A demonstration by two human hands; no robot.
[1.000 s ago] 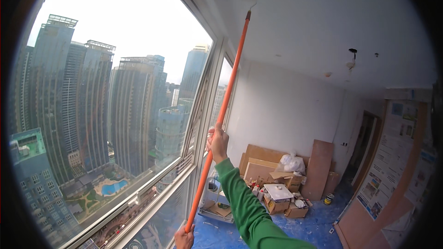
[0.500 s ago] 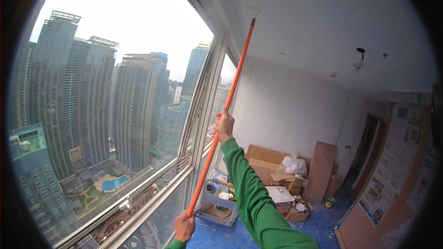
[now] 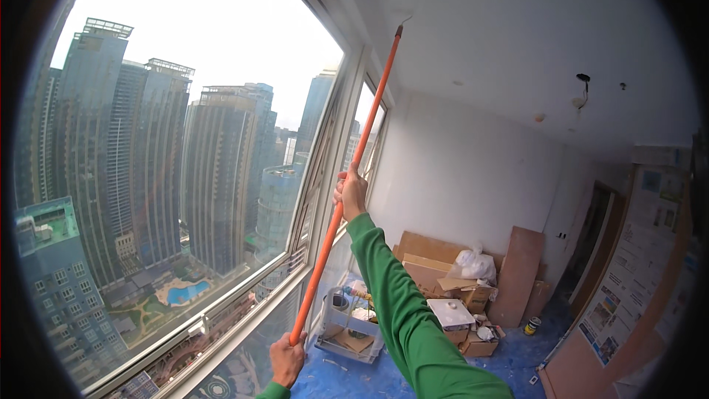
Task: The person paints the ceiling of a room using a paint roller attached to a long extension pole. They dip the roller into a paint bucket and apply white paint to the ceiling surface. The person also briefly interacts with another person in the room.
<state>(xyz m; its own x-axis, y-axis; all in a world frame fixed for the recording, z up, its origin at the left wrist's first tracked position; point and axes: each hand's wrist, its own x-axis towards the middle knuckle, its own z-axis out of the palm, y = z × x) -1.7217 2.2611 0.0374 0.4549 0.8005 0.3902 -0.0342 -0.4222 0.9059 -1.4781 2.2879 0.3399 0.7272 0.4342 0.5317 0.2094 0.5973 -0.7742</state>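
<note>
A long orange extension pole (image 3: 377, 107) slants up to the ceiling, with a dark tip and a thin bent wire like a paint roller's frame (image 3: 406, 19). The roller's head cannot be made out against the white ceiling (image 3: 509, 22). My right hand (image 3: 352, 192), in a green sleeve, is wrapped round the pole about midway up. Lower down, my left hand (image 3: 286, 360) grips the pole's bottom end. Both hands are beside the window frame (image 3: 325, 240).
Close on the left runs a large window, with towers (image 3: 221, 170) outside. A plastic bin (image 3: 347, 336) stands on the blue floor covering (image 3: 329, 377). Beyond it are cardboard boxes (image 3: 425, 273), a white bag (image 3: 473, 264), leaning boards (image 3: 515, 277) and a small can (image 3: 532, 325).
Both hands and the pole have shifted a little left, and the pole's tip has moved slightly left and up. The room appears a little farther right in view. The grip is unchanged.
</note>
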